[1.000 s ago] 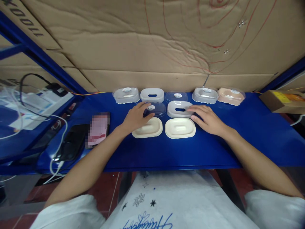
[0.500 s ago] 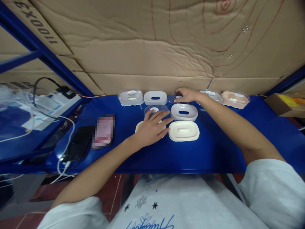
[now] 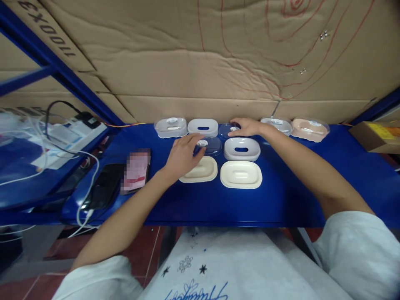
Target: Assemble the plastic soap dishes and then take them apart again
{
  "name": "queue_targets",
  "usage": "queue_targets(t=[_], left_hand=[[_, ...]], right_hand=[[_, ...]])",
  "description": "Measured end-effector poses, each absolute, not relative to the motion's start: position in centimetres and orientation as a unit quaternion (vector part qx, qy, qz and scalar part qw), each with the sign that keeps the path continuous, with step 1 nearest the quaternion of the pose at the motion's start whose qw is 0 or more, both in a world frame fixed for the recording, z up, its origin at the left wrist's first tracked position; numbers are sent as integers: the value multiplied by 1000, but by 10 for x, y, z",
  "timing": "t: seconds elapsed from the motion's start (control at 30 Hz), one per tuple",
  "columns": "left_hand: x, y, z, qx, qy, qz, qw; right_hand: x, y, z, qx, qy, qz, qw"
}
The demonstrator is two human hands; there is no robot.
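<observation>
My left hand [image 3: 184, 156] curls its fingers and thumb around the left end of a clear plastic lid [image 3: 213, 146] with a white sticker. Farther back, my right hand [image 3: 246, 126] has fingers and thumb around the right end of another clear lid [image 3: 225, 130]. Both lids lie low over the table. Below the left hand is a cream oval tray [image 3: 204, 170], its left part covered by the hand. Beside it lies a second cream tray [image 3: 241, 175]. A white oval dish with a slot [image 3: 256, 152] sits behind that one, and a similar white dish [image 3: 193, 129] stands at the back.
Lidded dishes stand along the cardboard wall: a whitish one [image 3: 161, 127], another [image 3: 286, 127] and a peach one [image 3: 308, 130]. Two phones, one pink-screened [image 3: 136, 171] and one black [image 3: 104, 187], lie left near cables and a power strip [image 3: 71, 141]. A cardboard box [image 3: 368, 139] is right.
My left hand has drawn back and left from over the cream tray to the near clear lid's left end, its spread fingers now curled. The right hand stays at the rear lid.
</observation>
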State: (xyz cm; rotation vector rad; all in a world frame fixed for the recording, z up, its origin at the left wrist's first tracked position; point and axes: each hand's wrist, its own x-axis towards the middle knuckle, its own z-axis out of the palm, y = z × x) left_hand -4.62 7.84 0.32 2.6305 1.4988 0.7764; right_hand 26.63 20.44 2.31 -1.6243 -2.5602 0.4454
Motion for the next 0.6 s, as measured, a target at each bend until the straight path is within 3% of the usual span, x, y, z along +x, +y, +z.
queue_targets(t=[0.2,0.4,0.6], left_hand=[[-51,90,-2,834,507,218,21],[-49,84,-3,841,507,187,20],[-52,93,-18,830,532,164,19]], right_hand=[[224,192,27,-418,-900,71,98],[171,196,30,-369,-927,-11,66],[182,178,61,-362,-908,-35,207]])
